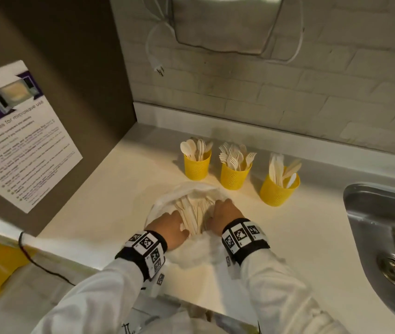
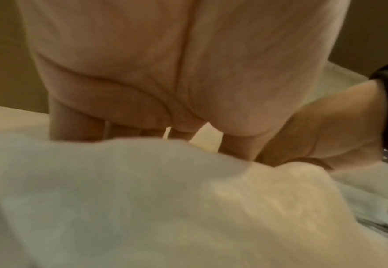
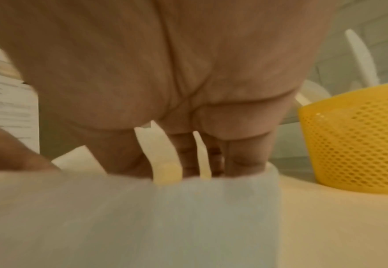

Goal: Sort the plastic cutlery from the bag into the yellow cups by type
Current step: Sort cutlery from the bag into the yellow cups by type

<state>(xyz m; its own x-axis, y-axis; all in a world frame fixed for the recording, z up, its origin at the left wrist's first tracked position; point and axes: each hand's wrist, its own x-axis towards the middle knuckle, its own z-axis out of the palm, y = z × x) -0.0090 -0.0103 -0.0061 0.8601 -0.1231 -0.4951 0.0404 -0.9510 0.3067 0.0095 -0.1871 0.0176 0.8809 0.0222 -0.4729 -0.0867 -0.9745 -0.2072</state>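
Note:
A white bag lies open on the counter with pale cutlery heaped inside. Both hands reach into it. My left hand is at the near left of the heap, its fingertips hidden by the bag. My right hand is at the right side, and in the right wrist view its curled fingers have cutlery handles against them. Behind the bag stand three yellow cups: spoons, forks and knives.
A steel sink is set into the counter at the right. A brown panel with a microwave notice closes the left side. A loose plug hangs on the brick wall. A black cable runs over the counter's near left edge.

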